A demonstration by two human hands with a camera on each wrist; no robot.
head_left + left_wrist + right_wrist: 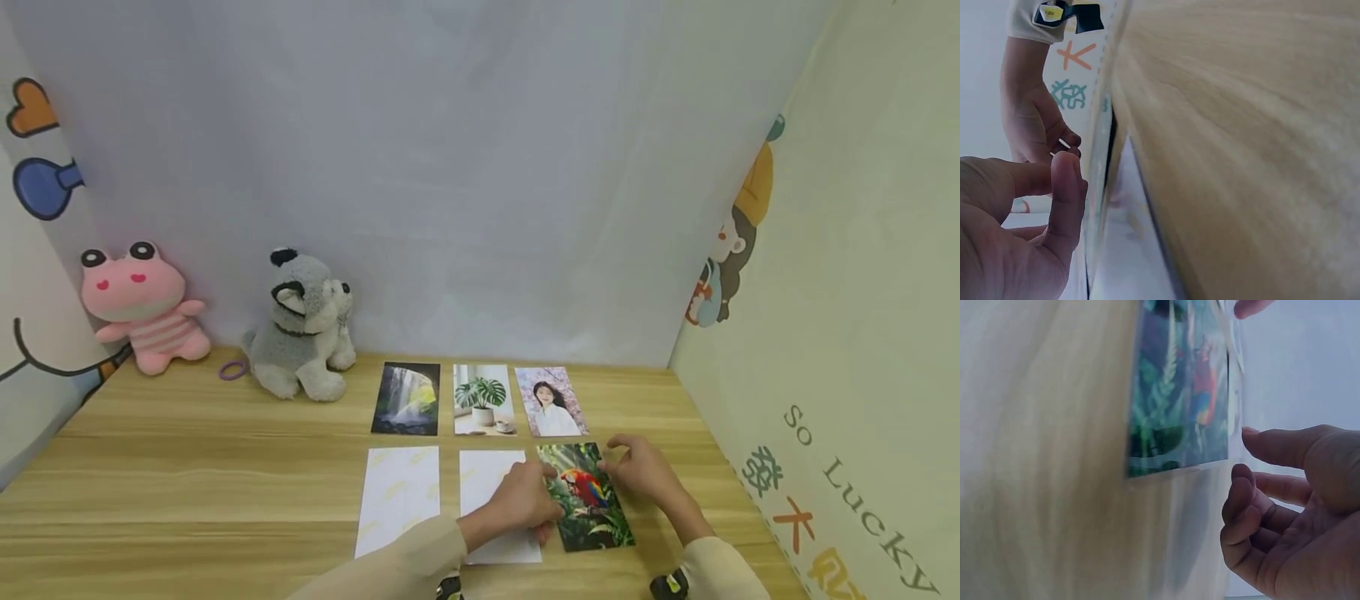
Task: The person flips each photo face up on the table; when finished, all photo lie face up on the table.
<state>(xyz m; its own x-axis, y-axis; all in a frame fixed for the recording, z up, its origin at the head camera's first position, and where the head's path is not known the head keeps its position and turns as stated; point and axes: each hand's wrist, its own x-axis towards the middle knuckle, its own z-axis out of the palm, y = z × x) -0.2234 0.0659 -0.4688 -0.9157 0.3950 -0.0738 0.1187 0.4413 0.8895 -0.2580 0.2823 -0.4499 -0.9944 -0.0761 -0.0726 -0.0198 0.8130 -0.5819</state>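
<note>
A glossy photo card of a red parrot among green leaves lies at the right end of the front row, slightly turned. My left hand is over a white card, its fingertips by the parrot card's left edge. At that card's upper right edge is my right hand, its fingers loosely bent. The right wrist view shows the thumb close to the card's edge; whether it touches cannot be told. Between the left thumb and fingers nothing shows in the left wrist view.
Behind lie photo cards of a waterfall, a potted plant and a portrait. Another white card lies front left. A plush dog, a purple ring and a pink plush toy stand further left. Curtains border the wooden table.
</note>
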